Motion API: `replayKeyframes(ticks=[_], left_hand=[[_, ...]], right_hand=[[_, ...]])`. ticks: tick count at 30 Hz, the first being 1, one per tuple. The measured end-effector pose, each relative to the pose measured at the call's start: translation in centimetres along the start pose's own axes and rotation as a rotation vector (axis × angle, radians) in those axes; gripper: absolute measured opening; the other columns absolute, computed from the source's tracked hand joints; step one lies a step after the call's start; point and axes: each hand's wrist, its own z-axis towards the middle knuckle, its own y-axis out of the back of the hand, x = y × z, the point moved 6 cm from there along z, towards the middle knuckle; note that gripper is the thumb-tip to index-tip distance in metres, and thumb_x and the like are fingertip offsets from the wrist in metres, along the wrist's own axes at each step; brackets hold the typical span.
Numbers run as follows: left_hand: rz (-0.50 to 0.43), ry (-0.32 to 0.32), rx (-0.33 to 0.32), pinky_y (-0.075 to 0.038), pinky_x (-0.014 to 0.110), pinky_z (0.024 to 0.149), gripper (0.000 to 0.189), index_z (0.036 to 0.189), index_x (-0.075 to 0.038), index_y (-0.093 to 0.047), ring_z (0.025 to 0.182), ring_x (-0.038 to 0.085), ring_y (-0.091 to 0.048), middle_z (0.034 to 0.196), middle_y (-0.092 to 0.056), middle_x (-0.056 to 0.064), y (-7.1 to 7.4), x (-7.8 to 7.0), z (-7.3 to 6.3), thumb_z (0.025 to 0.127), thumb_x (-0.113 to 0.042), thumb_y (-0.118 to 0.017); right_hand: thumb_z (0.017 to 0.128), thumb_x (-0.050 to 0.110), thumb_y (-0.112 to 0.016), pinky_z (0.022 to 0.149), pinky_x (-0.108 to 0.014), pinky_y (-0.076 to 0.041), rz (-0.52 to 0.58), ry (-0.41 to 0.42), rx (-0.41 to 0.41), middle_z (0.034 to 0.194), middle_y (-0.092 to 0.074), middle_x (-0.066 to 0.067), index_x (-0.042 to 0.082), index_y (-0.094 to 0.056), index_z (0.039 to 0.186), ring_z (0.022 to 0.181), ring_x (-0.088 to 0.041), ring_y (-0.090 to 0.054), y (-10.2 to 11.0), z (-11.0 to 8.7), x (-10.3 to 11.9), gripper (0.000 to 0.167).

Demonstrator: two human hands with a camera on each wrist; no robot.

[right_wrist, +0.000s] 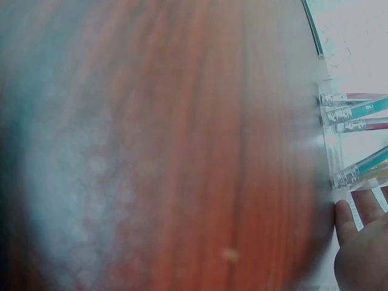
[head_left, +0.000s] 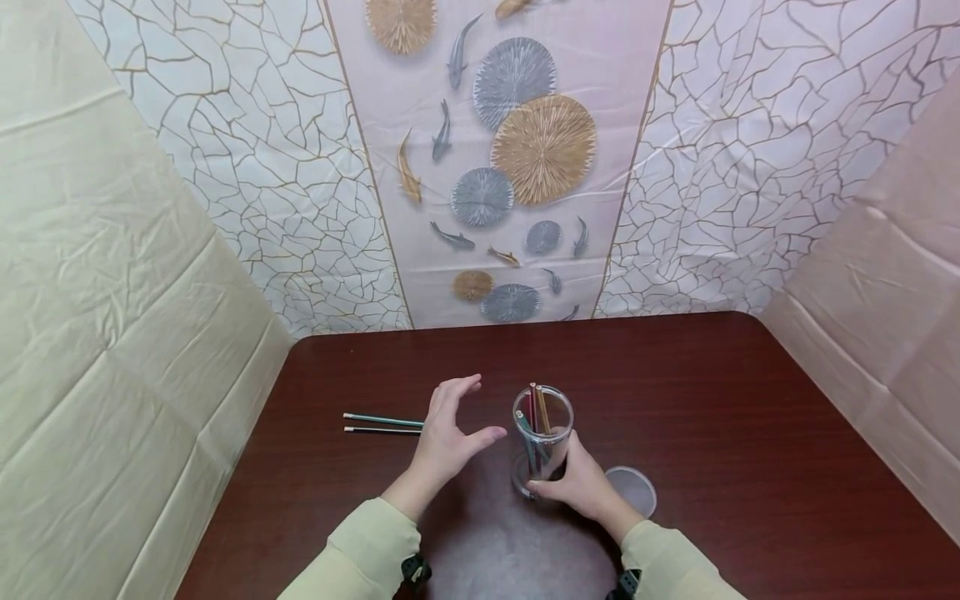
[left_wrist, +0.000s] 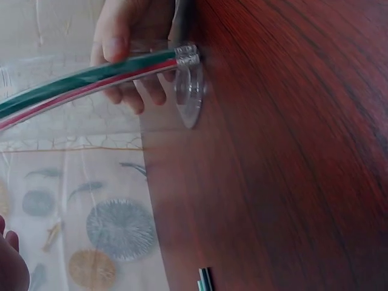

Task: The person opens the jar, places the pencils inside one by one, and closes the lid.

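My right hand [head_left: 581,483] grips a clear cylindrical jar [head_left: 542,438] low on its side, thumb across the front. Several pencils stand inside, with teal, red and yellowish ones showing. Green and red pencils [left_wrist: 91,85] also show through the jar wall in the left wrist view, where the right hand's fingers lie behind the jar. My left hand [head_left: 442,432] is held to the left of the jar, apart from it, fingers and thumb spread with nothing between them. Beyond it, a teal pencil [head_left: 382,419] and a black pencil [head_left: 381,431] lie side by side on the table, their right ends hidden by that hand.
A round, flat, pale disc like a lid [head_left: 633,490] lies on the dark red wooden table [head_left: 720,400], partly covered by the right wrist. Patterned cloth [head_left: 525,250] hangs along the back edge, and plain cloth panels flank both sides.
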Motion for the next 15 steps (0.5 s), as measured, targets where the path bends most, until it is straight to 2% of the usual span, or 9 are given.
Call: replayKeyframes(ticks=[5,8,12,15], left_hand=[[0.015,0.005,0.008,-0.042,0.037,0.093,0.078,0.131,-0.012,-0.047,0.111,0.02,-0.048,0.118,-0.054,0.005,0.0,0.7,-0.2,0.064,-0.023,-0.086],[0.059,0.007,0.016,-0.044,0.038,0.091,0.073,0.128,-0.009,-0.051,0.11,0.021,-0.049,0.117,-0.053,0.006,0.1,1.4,-0.2,0.066,-0.023,-0.085],[0.148,0.006,0.046,-0.045,0.039,0.089,0.061,0.122,-0.009,-0.058,0.108,0.023,-0.049,0.115,-0.053,0.007,0.3,3.0,-0.4,0.069,-0.025,-0.083],[0.224,0.007,0.103,-0.044,0.04,0.09,0.052,0.118,-0.011,-0.062,0.107,0.024,-0.051,0.113,-0.055,0.005,0.5,4.7,-0.8,0.072,-0.027,-0.081]], right_hand=[[0.06,0.028,-0.089,0.091,-0.037,-0.043,-0.006,0.0,0.0,0.115,-0.058,-0.003,0.007,-0.039,0.127,0.103,-0.015,-0.055,-0.1,0.0,0.0,0.086],[0.06,0.028,-0.089,0.09,-0.036,-0.043,-0.009,0.007,-0.002,0.114,-0.058,-0.002,0.008,-0.04,0.126,0.102,-0.014,-0.055,-0.1,0.0,0.0,0.084],[0.059,0.027,-0.089,0.09,-0.035,-0.043,-0.015,0.019,-0.006,0.11,-0.058,0.001,0.009,-0.041,0.124,0.1,-0.014,-0.056,0.0,0.1,0.1,0.082],[0.059,0.028,-0.089,0.09,-0.035,-0.043,-0.021,0.01,-0.002,0.108,-0.058,0.003,0.009,-0.041,0.124,0.1,-0.013,-0.056,0.0,0.1,0.1,0.082]])
